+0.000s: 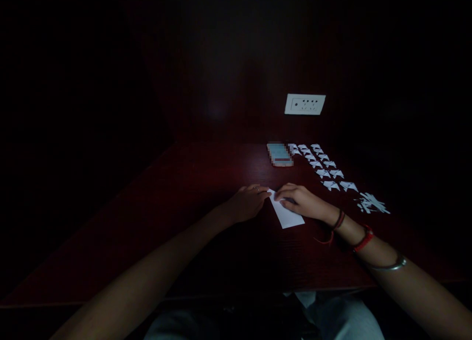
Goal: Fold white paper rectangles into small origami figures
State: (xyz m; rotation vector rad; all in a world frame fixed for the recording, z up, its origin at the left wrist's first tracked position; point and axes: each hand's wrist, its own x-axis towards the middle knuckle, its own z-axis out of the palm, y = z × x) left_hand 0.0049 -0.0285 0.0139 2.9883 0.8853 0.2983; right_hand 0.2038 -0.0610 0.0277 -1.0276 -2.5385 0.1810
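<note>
A small white sheet of paper [287,215] lies on the dark red wooden table [184,202] in front of me. My left hand [246,202] rests beside its left edge, fingers curled, fingertips pressing the paper's top corner. My right hand [302,201] lies on top of the sheet, fingers pressed together on its upper part. Red thread bands and a metal bangle circle my right wrist.
Two rows of several small folded white paper pieces [324,165] lie to the right. A pile of paper scraps [372,203] sits further right. A phone [280,154] lies behind my hands. A white wall socket [305,104] is on the back panel. Surroundings are dark.
</note>
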